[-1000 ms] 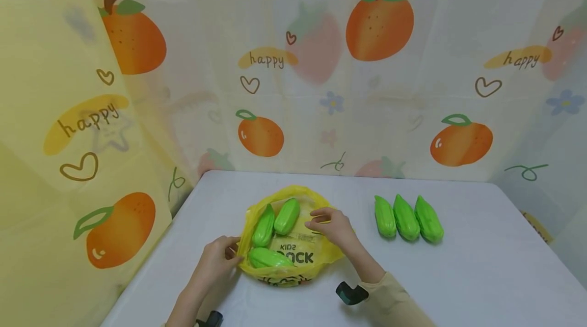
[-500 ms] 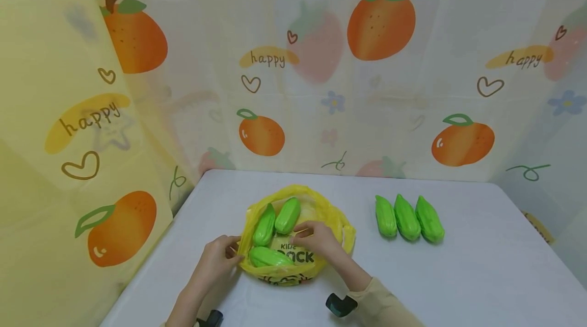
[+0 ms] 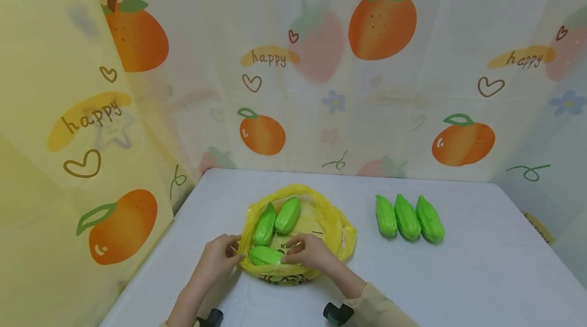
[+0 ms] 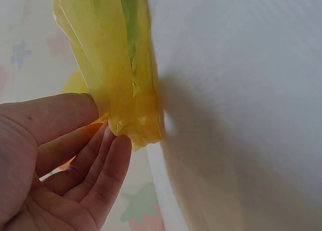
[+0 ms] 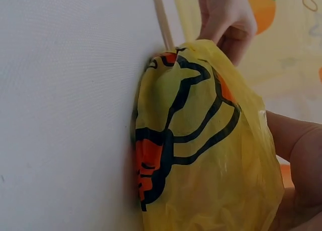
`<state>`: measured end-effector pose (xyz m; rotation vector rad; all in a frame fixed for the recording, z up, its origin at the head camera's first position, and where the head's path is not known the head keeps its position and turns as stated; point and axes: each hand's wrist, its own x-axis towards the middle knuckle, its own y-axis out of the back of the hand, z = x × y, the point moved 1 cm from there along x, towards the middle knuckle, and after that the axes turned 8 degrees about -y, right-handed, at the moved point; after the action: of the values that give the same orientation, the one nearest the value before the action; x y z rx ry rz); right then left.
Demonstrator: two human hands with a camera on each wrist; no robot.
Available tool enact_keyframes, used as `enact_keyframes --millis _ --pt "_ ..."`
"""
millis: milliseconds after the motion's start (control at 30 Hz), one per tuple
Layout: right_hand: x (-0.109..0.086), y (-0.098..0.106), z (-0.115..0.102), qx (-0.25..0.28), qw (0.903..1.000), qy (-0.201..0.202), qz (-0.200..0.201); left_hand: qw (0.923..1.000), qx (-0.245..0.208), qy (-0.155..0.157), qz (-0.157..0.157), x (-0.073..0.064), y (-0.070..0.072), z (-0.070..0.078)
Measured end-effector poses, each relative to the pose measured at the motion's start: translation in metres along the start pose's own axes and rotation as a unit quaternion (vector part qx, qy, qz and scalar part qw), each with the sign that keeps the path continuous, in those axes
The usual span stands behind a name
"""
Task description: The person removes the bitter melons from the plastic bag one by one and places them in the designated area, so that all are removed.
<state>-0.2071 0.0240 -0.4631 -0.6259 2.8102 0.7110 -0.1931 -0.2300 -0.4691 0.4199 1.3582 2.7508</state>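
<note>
Left hand on the yellow bag, right hand inside

Your left pinches the left rim; your right meets the near green gourd, grip unclear. A slipped pinch or snagged rim could collapse the bag. Two gourds lie farther inside; its right wall stands before three others on the tabletop.

1. A white table is stretching across the lower part of the head view, its far corners showing rounded.
2. A yellow plastic bag is sitting on it, left of centre, its mouth gaping upward and its printed side facing the near edge.
3. Well apart from the bag, to the right, three green vegetable shapes are lying close together in a row: a left one, a middle one and a right one, their pointed ends facing the far edge.
4. Beside the bag, a soft shadow is falling on the tabletop.
</note>
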Motion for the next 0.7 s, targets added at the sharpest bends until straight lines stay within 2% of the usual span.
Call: enact_keyframes --millis 367,533,700 --pt "0.0008 -0.0063 -0.0008 0.004 0.9990 -0.003 -0.044 1.0000 0.005 0.000 -0.001 -0.0001 0.0006 0.0001" --pt "0.0012 -0.0083 -0.0026 -0.006 0.9985 0.007 -0.054 1.0000 0.004 0.001 -0.003 0.0001 0.0016 0.0006" --pt "0.0010 -0.0079 -0.0017 -0.007 0.9982 -0.003 -0.059 1.0000 0.005 0.003 -0.004 -0.0001 0.0020 0.0011"
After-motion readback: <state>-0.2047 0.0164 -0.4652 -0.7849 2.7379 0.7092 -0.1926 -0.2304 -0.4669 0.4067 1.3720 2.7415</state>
